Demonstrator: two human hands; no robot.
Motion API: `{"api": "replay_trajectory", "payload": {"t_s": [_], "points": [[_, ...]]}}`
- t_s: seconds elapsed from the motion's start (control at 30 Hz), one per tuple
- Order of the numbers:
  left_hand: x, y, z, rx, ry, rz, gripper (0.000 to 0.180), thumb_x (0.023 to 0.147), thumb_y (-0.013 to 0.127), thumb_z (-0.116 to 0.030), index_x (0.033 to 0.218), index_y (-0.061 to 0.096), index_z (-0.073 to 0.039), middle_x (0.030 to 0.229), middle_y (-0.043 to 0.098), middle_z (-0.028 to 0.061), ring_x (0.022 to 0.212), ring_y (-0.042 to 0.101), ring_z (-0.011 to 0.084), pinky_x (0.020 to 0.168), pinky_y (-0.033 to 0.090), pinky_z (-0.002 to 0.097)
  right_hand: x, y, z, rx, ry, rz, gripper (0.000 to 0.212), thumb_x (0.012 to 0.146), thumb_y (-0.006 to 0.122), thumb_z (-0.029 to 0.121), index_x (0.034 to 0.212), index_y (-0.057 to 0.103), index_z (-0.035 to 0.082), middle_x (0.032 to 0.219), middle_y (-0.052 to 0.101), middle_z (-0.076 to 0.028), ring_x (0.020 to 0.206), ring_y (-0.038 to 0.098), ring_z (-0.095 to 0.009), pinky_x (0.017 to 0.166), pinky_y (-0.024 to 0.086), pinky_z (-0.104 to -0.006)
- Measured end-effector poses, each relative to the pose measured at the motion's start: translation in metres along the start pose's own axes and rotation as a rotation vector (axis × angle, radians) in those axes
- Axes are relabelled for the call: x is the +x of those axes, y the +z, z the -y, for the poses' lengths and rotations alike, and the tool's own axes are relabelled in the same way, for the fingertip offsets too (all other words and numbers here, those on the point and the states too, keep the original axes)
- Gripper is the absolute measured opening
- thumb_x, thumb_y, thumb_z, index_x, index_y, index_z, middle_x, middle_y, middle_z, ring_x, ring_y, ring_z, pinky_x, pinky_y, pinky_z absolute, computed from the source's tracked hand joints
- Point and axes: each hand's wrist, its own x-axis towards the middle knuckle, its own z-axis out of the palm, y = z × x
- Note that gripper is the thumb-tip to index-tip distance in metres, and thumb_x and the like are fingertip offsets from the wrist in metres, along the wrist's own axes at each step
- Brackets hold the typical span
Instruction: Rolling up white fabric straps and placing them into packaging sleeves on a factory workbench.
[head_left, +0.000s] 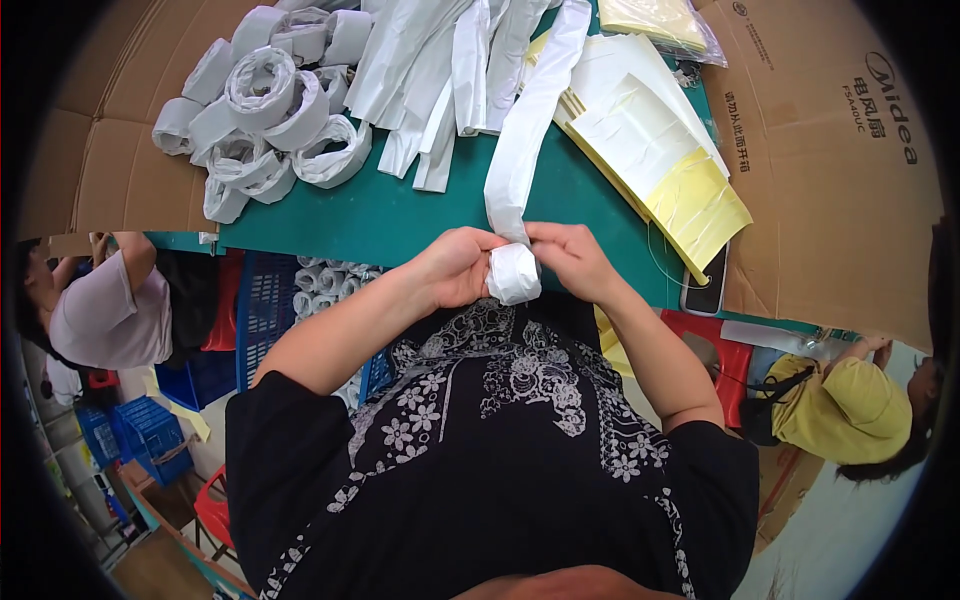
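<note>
Close to my body, at the table's near edge, a small white roll [514,275] sits between my two hands. A long folded white paper strip [525,150] runs from the roll away across the table. My left hand [458,268] grips the roll from its left side, thumb near the top. On the other side, my right hand [572,258] pinches the strip where it meets the roll. The fingers' undersides are hidden. Farther off lie several more flat white strips [425,75], and at the far left a heap of wound white rings [262,90].
The green table [400,220] has cardboard [830,180] standing at its right and more cardboard [140,130] at its left. Yellow and white sheets [650,140] lie at right, near a phone [703,290]. A blue crate [275,300] holds rolls below. Co-workers sit left [120,300] and right [840,405].
</note>
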Motion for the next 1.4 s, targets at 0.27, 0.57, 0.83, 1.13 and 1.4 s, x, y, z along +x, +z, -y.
{"api": "replay_trajectory", "payload": {"t_s": [0.27,0.57,0.83,1.13,1.4], "points": [[0.006,-0.004,-0.012,-0.092,-0.090,0.274,0.035,0.091,0.034,-0.013,0.117,0.045,0.007,0.103,0.060,0.0189,0.094,0.062,0.0269,0.086,0.050,0.0392,-0.001,-0.008,0.014,-0.183,-0.065,-0.067,0.021,0.078,0.060,0.014,0.095,0.064,0.003,0.065,0.059,-0.009,0.054,0.051,-0.010,0.052,0.042,-0.0259],[-0.019,-0.016,0.003,0.513,0.798,-0.132,0.015,0.086,0.055,-0.014,0.096,0.048,-0.005,0.097,0.061,0.0146,0.087,0.061,0.0238,0.076,0.049,0.0324,0.010,-0.018,-0.014,0.264,0.349,-0.311,0.018,0.086,0.055,0.008,0.098,0.063,-0.003,0.082,0.065,-0.005,0.068,0.060,-0.009,0.063,0.048,-0.0237],[0.001,0.008,-0.013,1.925,1.729,-0.018,0.053,0.067,0.072,-0.017,0.115,0.054,-0.003,0.110,0.057,0.0101,0.099,0.054,0.0267,0.084,0.045,0.0364,0.001,-0.001,-0.010,0.861,0.620,-0.386,0.026,0.093,0.042,0.015,0.111,0.056,0.001,0.103,0.062,-0.010,0.088,0.063,-0.019,0.078,0.053,-0.0335],[0.008,0.004,-0.014,1.924,1.820,0.095,0.035,0.066,0.067,-0.009,0.099,0.060,0.001,0.105,0.060,0.0111,0.100,0.058,0.0281,0.084,0.049,0.0372,-0.006,0.000,-0.018,1.084,0.541,-0.273,0.024,0.091,0.046,0.009,0.113,0.053,0.002,0.104,0.062,-0.007,0.091,0.062,-0.016,0.082,0.051,-0.0318],[-0.015,0.012,0.004,1.470,1.212,-0.095,0.017,0.078,0.063,-0.012,0.090,0.065,0.000,0.081,0.065,0.0076,0.072,0.063,0.0178,0.065,0.050,0.0301,0.016,-0.027,-0.011,0.939,0.140,-0.014,0.057,0.070,0.057,-0.009,0.125,0.044,0.002,0.115,0.056,-0.009,0.107,0.054,-0.019,0.094,0.043,-0.0331]]}}
